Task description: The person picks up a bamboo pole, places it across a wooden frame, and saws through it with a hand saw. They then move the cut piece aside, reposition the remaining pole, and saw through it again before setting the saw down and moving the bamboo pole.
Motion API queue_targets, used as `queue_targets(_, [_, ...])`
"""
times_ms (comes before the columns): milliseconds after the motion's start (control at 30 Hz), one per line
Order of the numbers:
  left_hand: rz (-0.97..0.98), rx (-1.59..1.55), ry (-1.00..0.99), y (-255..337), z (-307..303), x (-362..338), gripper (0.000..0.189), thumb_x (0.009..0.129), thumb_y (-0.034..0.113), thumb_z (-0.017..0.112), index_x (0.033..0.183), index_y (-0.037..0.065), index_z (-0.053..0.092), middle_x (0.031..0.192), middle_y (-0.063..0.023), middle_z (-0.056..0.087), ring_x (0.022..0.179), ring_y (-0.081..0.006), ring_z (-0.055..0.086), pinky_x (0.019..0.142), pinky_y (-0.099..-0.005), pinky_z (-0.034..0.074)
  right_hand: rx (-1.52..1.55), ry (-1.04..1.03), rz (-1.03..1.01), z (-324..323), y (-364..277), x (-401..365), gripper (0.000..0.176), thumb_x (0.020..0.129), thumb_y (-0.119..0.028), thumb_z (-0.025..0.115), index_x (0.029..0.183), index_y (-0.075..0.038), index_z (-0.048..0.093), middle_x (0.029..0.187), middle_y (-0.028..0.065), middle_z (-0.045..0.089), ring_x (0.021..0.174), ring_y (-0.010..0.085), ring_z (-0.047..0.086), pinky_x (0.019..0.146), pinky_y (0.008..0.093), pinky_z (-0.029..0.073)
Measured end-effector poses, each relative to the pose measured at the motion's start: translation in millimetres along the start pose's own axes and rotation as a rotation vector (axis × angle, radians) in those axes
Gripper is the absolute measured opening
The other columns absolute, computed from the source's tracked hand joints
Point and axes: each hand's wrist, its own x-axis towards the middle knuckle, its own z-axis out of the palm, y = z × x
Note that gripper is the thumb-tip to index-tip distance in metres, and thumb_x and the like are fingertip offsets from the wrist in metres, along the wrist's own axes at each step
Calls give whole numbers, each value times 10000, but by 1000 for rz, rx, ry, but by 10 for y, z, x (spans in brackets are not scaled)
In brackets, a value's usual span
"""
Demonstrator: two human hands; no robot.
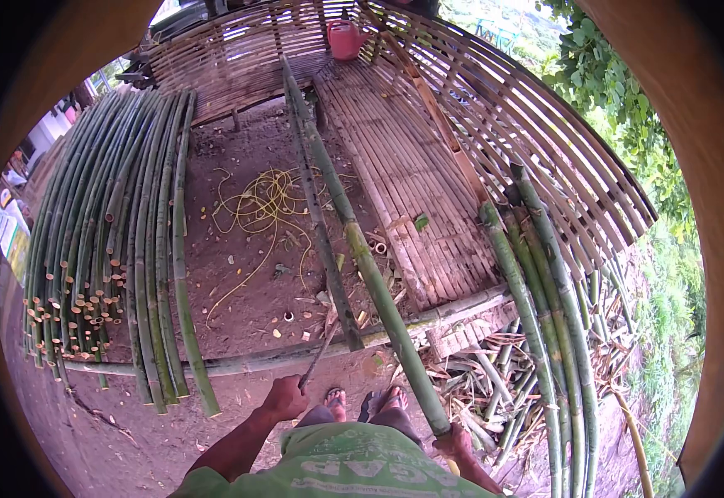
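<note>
My left hand [285,400] is closed around the grip of a machete [320,353], whose blade points forward and away from me. At lower right my right hand [457,444] grips the near end of a long green bamboo pole [378,290]. That pole slants away to the far left, over a crosswise bamboo rail [254,363]. Beside it on the left lies a thinner, darker bamboo pole [320,236], its near end close to the machete's tip.
Many cut bamboo poles [158,249] are stacked at left. More poles [548,324] lean at right above bamboo scraps [494,373]. A yellow rope [262,203] lies tangled on the dirt. Behind are a slatted bamboo bench [411,174], a lattice fence [536,108] and a red watering can [344,40].
</note>
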Motion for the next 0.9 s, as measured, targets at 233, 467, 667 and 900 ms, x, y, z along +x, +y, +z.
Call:
queue_targets(233, [-21,-21,-19,38,-16,-36,217,711,197,635,814,12,593,788,-218,637,766,-374,634,711,-439,498,64,-111,-70,-47,-108,-55,624,567,-350,773,1066,-15,605,969,182,673,904,302,656,820,374,522])
queue_targets(467, [-10,-6,-28,81,-18,-10,233,756,195,610,855,-15,593,799,-238,633,781,-399,628,723,-453,497,25,-158,-82,-146,-557,179,632,604,-310,740,1122,15,579,988,208,667,929,321,654,828,383,522])
queue_targets(667, [33,22,-79,132,-81,25,235,758,191,606,874,-14,595,808,-249,628,798,-419,620,718,-460,492,13,-182,-200,-35,-771,526,597,617,-303,744,1093,27,600,985,225,663,926,334,657,820,385,527])
queue_targets(900, [39,36,-32,-4,-96,65,179,742,148,616,818,-11,585,732,-227,611,700,-387,617,631,-427,475,-56,-49,-92,424,-844,766,541,615,-330,786,1029,-19,630,962,199,675,913,336,660,781,411,537])
